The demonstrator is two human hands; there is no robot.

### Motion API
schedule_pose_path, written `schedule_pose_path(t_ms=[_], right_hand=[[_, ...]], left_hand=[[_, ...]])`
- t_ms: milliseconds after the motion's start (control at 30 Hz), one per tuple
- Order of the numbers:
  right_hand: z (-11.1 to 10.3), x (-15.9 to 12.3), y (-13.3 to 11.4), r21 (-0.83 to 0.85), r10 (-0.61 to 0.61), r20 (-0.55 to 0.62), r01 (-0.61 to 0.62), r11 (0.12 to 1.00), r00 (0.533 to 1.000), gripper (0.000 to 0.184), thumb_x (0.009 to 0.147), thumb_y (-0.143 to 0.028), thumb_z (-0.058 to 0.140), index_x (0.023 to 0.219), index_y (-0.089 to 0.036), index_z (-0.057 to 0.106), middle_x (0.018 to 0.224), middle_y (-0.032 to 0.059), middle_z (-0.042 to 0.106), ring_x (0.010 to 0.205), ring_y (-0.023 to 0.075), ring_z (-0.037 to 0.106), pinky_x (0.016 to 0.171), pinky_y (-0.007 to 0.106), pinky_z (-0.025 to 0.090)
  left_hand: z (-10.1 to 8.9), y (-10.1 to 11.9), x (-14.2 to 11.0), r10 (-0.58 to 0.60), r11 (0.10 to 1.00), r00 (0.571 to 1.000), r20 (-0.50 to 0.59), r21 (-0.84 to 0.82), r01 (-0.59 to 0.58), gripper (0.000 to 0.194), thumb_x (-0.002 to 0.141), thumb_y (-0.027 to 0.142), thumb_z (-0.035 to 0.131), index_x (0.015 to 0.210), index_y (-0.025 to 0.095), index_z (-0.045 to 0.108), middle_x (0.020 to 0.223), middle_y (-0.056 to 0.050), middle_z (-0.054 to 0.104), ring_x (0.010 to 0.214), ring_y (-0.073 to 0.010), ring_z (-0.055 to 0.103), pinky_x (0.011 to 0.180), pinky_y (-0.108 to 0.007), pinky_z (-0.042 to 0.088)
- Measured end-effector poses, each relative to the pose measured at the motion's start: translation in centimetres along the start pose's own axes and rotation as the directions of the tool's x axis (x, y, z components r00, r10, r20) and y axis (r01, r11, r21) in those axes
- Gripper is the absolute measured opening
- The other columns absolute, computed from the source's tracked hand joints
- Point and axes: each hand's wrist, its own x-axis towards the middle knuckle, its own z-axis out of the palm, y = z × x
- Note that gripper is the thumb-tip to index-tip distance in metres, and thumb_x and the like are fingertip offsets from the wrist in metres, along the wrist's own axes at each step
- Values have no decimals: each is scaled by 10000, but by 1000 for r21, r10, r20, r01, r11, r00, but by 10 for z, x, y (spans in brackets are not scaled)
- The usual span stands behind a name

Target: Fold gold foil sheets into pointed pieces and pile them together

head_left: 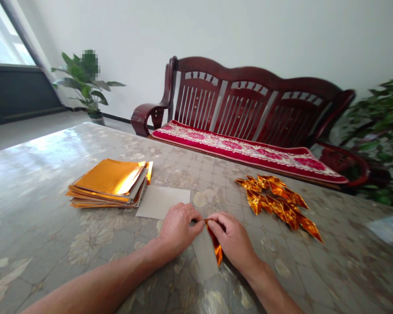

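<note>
My left hand [179, 229] and my right hand [229, 240] meet just above the table's near edge, pinching a folded strip of gold foil paper [215, 246] between their fingertips. Its grey backing [205, 254] shows below my left hand. Left of my hands lies a flat grey paper square [162, 202], next to a loose stack of gold foil sheets [108, 183]. To the right of my right hand sits a heap of folded, pointed gold foil pieces [277, 204]. My fingers hide the top of the strip.
A glossy floral-patterned table covering [42, 226] spans the view. Beyond its far edge stand a dark red wooden bench [245, 98] with a red and white cushion [245, 150], and a potted plant [87, 83]. Leafy foliage [380, 131] stands at the right.
</note>
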Motion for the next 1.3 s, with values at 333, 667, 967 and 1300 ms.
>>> schedule_pose_path(t_ms=[333,667,967,1300], right_hand=[[-12,1,6,101,74,178,-93,990,981,346,734,-163,607,1047,-244,730,836,7,674,762,181,606,695,265,464],[-8,2,3,-17,55,133,-53,998,990,110,742,-165,586,753,-228,676,726,-13,638,761,185,588,637,245,396],[-2,1,3,119,23,48,-28,992,999,132,803,-242,599,895,-232,693,806,-7,667,729,166,602,675,257,451],[1,-1,3,130,51,-141,-33,991,989,112,835,-261,592,814,-204,687,740,7,667,659,159,609,620,249,456]], left_hand=[[-2,-1,0,-87,980,995,54,-172,95,242,916,306,525,824,216,730,790,-8,727,764,-183,638,670,-248,404],[4,-4,-3,-56,975,995,78,-209,71,199,865,393,640,862,214,726,805,-3,712,775,-187,635,676,-239,414],[-1,0,-2,-24,995,996,81,-97,32,220,904,360,596,807,216,732,769,-3,707,753,-174,642,669,-233,389],[-1,4,-3,-95,989,995,43,-105,99,169,849,279,566,891,233,723,811,-8,742,781,-198,664,686,-252,402]])
